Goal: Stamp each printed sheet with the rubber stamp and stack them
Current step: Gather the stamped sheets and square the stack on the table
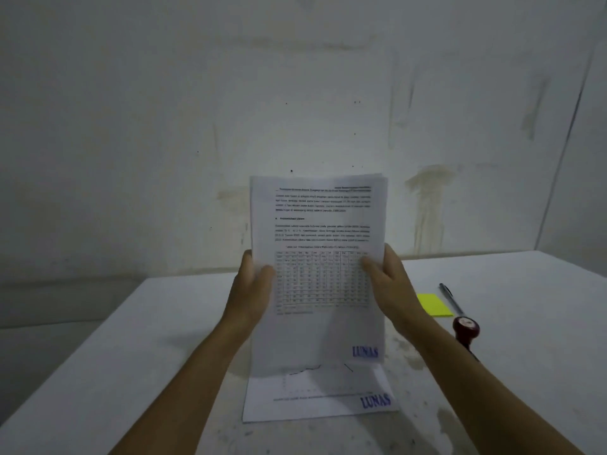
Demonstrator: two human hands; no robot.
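I hold a stack of printed sheets upright in front of me, its bottom edge near the table. My left hand grips the left edge and my right hand grips the right edge. The front sheet shows text, a table and a blue "LUNAS" stamp mark at its lower right. Another stamped sheet lies flat on the table beneath, partly hidden by the held stack. The rubber stamp, with a dark red handle, lies on the table to the right of my right forearm.
A white table stands against a stained white wall. A yellow sticky-note pad and a pen lie at the right, just beyond the stamp. The table's left edge drops off to the floor.
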